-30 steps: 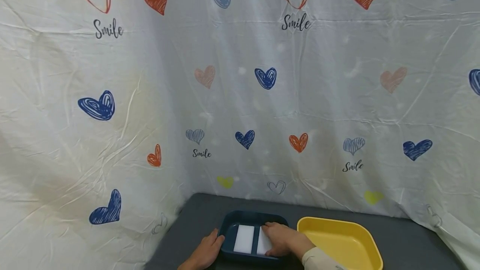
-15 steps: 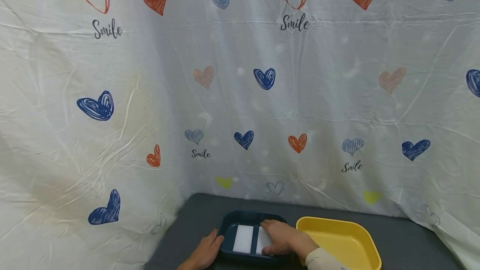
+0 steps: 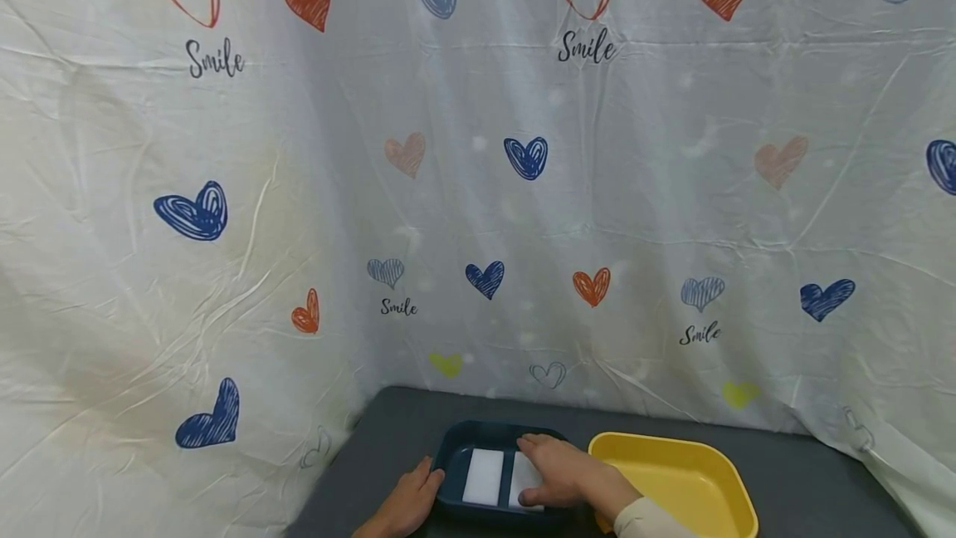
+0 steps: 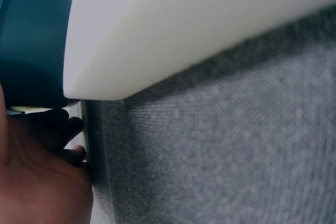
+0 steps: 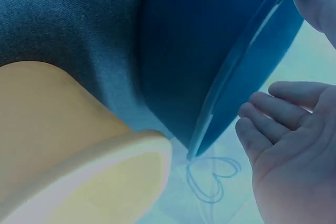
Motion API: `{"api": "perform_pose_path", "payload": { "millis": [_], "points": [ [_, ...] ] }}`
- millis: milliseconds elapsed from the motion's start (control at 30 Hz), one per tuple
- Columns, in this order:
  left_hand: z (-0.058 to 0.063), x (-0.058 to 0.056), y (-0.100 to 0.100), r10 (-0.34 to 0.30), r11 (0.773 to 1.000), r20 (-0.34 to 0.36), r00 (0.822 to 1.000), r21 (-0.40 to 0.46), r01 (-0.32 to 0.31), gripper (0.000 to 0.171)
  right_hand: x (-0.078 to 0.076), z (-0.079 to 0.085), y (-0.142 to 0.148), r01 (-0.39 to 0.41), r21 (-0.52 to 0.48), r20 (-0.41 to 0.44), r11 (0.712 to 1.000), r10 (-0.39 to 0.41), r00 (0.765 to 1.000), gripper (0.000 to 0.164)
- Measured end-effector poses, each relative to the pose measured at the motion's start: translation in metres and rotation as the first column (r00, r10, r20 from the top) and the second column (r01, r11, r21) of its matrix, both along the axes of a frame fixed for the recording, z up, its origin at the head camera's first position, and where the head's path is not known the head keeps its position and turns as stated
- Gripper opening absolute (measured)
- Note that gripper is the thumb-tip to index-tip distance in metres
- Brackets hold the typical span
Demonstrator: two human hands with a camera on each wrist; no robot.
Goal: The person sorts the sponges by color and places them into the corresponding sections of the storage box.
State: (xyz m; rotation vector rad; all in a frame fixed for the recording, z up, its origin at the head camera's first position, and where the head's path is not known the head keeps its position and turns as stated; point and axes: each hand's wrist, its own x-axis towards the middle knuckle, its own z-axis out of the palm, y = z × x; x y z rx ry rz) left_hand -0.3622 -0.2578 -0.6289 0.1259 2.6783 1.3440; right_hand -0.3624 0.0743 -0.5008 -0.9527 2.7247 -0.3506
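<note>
A dark blue tray [image 3: 478, 430] sits on the grey cloth, with two white rectangular blocks side by side in it. The left block [image 3: 483, 477] is uncovered; my right hand [image 3: 560, 471] partly hides the right block [image 3: 526, 480]. That hand is spread over the tray's right side, its fingers fairly straight and the thumb apart in the right wrist view; whether it touches the block cannot be told. At the tray's left rim, my left hand [image 3: 407, 501] holds the edge. The left wrist view shows its fingers [image 4: 55, 127] beside the tray wall.
A yellow tray [image 3: 675, 448] stands right of the blue one, under my right forearm. Close to the left wrist camera is a large white round-cornered form [image 4: 173, 19]. A heart-printed curtain [image 3: 635, 189] hangs behind the grey cloth surface [image 3: 388, 426].
My right hand has lifted slightly and shifted a little left over the right white block, its thumb moving off the block's near end. The left hand stays at the rim.
</note>
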Motion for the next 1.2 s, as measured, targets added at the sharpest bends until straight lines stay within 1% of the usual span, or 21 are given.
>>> {"api": "perform_pose_path", "payload": {
  "millis": [100,167,267,300,367,400,433,700,733,800,900,933,1033,1133,1167,1200],
  "points": [
    [0.016,0.01,0.006,-0.009,0.999,0.013,1.0,-0.046,0.01,0.093,0.003,0.003,-0.001,0.004,0.001,0.001,1.0,-0.004,1.0,0.078],
    [0.026,0.017,0.01,-0.011,0.998,0.007,1.0,-0.058,0.011,0.091,0.007,0.006,-0.002,0.008,0.003,-0.001,1.0,-0.008,1.0,0.079],
    [0.038,0.026,0.013,-0.007,0.997,0.03,1.0,-0.076,0.01,0.09,0.013,0.009,-0.004,0.007,0.005,-0.005,1.0,-0.007,1.0,0.078],
    [0.042,0.028,0.015,0.001,0.998,0.026,1.0,-0.057,0.0,0.089,0.015,0.011,-0.005,0.004,0.001,-0.004,1.0,-0.004,1.0,0.078],
    [0.047,0.032,0.018,0.001,0.999,0.01,1.0,-0.055,-0.001,0.087,0.02,0.012,-0.007,-0.003,-0.006,-0.005,1.0,0.003,1.0,0.078],
    [0.05,0.033,0.02,0.011,0.999,0.016,1.0,-0.043,-0.01,0.084,0.022,0.012,-0.007,-0.009,-0.01,-0.004,1.0,0.009,1.0,0.078],
    [0.051,0.033,0.021,0.012,0.999,0.008,1.0,-0.035,-0.011,0.083,0.024,0.012,-0.008,-0.015,-0.015,-0.006,1.0,0.015,1.0,0.078],
    [0.052,0.035,0.024,0.027,0.999,0.021,0.999,-0.044,-0.026,0.078,0.039,0.014,-0.015,-0.096,-0.04,-0.043,0.995,0.094,0.995,0.079],
    [0.052,0.036,0.024,0.032,0.999,0.009,0.999,-0.023,-0.032,0.077,0.04,0.014,-0.015,-0.106,-0.042,-0.044,0.993,0.104,0.994,0.078],
    [0.052,0.036,0.024,0.03,0.999,0.007,1.0,-0.027,-0.03,0.076,0.044,0.015,-0.017,-0.131,-0.047,-0.048,0.99,0.129,0.99,0.078],
    [0.052,0.036,0.023,0.033,0.999,0.008,0.999,-0.028,-0.033,0.078,0.05,0.017,-0.021,-0.156,-0.071,-0.034,0.985,0.154,0.988,0.078],
    [0.052,0.035,0.023,0.029,0.998,0.018,0.999,-0.049,-0.029,0.079,0.051,0.017,-0.022,-0.161,-0.078,-0.028,0.984,0.16,0.987,0.077],
    [0.05,0.033,0.022,0.037,0.998,0.008,0.999,-0.048,-0.037,0.079,0.055,0.016,-0.028,-0.164,-0.087,-0.004,0.983,0.164,0.986,0.074],
    [0.05,0.033,0.023,0.037,0.998,-0.003,0.999,-0.055,-0.037,0.079,0.056,0.013,-0.034,-0.187,-0.066,-0.001,0.98,0.188,0.982,0.076],
    [0.049,0.033,0.023,0.044,0.998,-0.016,0.999,-0.035,-0.044,0.077,0.057,0.012,-0.035,-0.195,-0.06,0.0,0.979,0.196,0.981,0.077],
    [0.049,0.033,0.023,0.042,0.998,-0.015,0.999,-0.037,-0.042,0.076,0.057,0.011,-0.037,-0.205,-0.055,-0.002,0.977,0.205,0.979,0.078]
  ]
}}
